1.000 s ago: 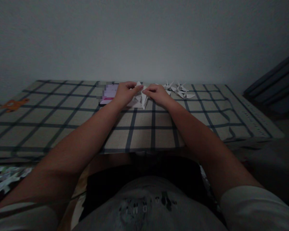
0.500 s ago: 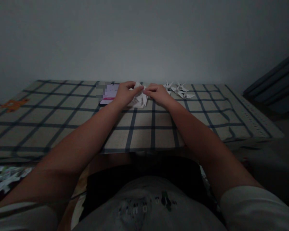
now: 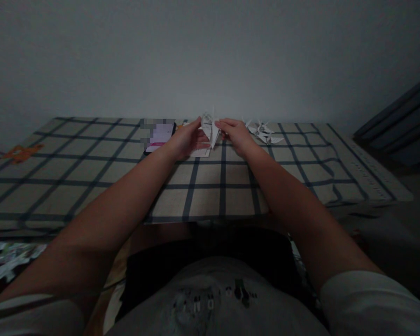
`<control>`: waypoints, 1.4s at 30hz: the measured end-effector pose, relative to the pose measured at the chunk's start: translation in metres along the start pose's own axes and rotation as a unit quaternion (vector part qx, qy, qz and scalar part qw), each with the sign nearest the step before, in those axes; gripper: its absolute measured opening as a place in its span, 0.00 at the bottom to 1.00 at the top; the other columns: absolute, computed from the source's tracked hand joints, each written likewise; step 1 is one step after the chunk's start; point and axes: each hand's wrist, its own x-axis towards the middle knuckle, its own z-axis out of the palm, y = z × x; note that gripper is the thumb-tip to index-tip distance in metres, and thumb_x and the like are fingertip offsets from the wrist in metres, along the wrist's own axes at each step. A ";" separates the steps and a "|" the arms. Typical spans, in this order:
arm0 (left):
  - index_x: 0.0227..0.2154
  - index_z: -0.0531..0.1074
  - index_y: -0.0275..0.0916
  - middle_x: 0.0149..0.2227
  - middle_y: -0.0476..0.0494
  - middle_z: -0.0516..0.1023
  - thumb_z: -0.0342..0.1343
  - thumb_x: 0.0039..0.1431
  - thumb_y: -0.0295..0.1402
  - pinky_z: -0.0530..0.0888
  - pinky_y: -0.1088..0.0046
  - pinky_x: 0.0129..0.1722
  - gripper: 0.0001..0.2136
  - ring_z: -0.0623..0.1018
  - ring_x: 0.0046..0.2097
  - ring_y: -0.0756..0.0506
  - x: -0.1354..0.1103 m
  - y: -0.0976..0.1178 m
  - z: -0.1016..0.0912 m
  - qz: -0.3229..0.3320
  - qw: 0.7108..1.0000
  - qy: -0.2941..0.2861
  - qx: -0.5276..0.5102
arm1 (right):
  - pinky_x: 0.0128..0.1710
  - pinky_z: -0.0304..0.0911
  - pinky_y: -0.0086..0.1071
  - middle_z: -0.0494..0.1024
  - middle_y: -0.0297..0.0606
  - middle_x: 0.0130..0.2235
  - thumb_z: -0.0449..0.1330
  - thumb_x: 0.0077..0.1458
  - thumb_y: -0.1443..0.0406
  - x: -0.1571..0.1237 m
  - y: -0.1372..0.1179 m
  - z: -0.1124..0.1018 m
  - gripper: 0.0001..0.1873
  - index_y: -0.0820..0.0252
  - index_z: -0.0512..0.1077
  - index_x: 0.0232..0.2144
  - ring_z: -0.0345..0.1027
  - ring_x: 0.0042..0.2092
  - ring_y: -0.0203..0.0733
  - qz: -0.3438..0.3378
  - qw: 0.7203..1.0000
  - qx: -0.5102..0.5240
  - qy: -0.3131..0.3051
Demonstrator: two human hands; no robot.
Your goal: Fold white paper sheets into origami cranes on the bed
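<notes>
A folded white paper crane [image 3: 213,133] is held up between my two hands, its points facing up and down and a rounded, printed wing on its left. My left hand [image 3: 187,139] has its thumb by the left wing and its fingers behind and below the paper. From the other side, my right hand [image 3: 237,135] pinches the crane's right edge between thumb and forefinger. Beneath my left hand lies white paper sheets [image 3: 203,153], partly covered. Several finished paper cranes [image 3: 266,133] rest together just beyond my right hand.
A phone [image 3: 161,135] with a lit screen lies left of my left hand. The checked tablecloth [image 3: 206,198] covers the table, which meets a plain wall [image 3: 210,60]. An orange item [image 3: 23,153] sits at the far left.
The crane has been raised and turned so its wing and points show. My left hand has opened out from a pinch and turned palm inward; my right hand has shifted slightly right.
</notes>
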 end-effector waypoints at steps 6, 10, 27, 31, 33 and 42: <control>0.38 0.80 0.41 0.39 0.40 0.85 0.70 0.51 0.53 0.81 0.69 0.36 0.21 0.84 0.40 0.42 -0.006 0.001 0.003 0.025 0.999 0.022 0.000 | 0.33 0.60 0.30 0.68 0.31 0.29 0.65 0.57 0.46 -0.001 0.004 -0.002 0.22 0.59 0.74 0.31 0.60 0.31 0.34 -0.013 0.999 -0.020 -0.023; 0.38 0.82 0.40 0.39 0.41 0.86 0.73 0.48 0.50 0.81 0.71 0.37 0.21 0.84 0.40 0.43 -0.005 -0.003 0.000 0.039 0.999 0.018 0.003 | 0.31 0.59 0.30 0.68 0.31 0.28 0.66 0.57 0.48 0.000 0.007 -0.002 0.20 0.59 0.74 0.31 0.60 0.30 0.34 -0.024 0.999 -0.020 -0.034; 0.31 0.80 0.37 0.32 0.43 0.83 0.73 0.48 0.50 0.81 0.71 0.38 0.19 0.83 0.36 0.46 -0.002 -0.003 0.001 0.050 0.996 0.073 0.028 | 0.31 0.67 0.27 0.73 0.29 0.29 0.66 0.60 0.55 0.005 0.015 0.006 0.13 0.56 0.69 0.36 0.69 0.29 0.32 0.023 0.998 0.033 -0.052; 0.36 0.79 0.38 0.36 0.40 0.84 0.65 0.57 0.54 0.83 0.68 0.40 0.21 0.84 0.40 0.43 -0.004 0.002 0.001 0.044 0.998 0.054 0.009 | 0.35 0.69 0.28 0.74 0.30 0.31 0.67 0.59 0.56 0.007 0.016 0.005 0.13 0.57 0.70 0.34 0.69 0.30 0.32 0.014 0.998 0.050 -0.027; 0.37 0.80 0.38 0.39 0.38 0.85 0.64 0.59 0.54 0.84 0.67 0.40 0.21 0.85 0.42 0.43 -0.004 0.002 0.000 0.041 0.998 0.043 -0.003 | 0.36 0.69 0.29 0.75 0.31 0.32 0.67 0.58 0.56 0.007 0.015 0.004 0.12 0.57 0.72 0.34 0.69 0.31 0.33 0.012 0.999 0.047 -0.016; 0.36 0.82 0.35 0.38 0.40 0.86 0.71 0.53 0.47 0.82 0.66 0.49 0.18 0.85 0.46 0.42 -0.003 -0.003 -0.001 0.047 0.998 0.043 0.019 | 0.39 0.72 0.30 0.78 0.33 0.30 0.69 0.56 0.60 0.005 0.007 0.005 0.10 0.60 0.76 0.31 0.71 0.32 0.34 0.004 0.999 0.050 -0.014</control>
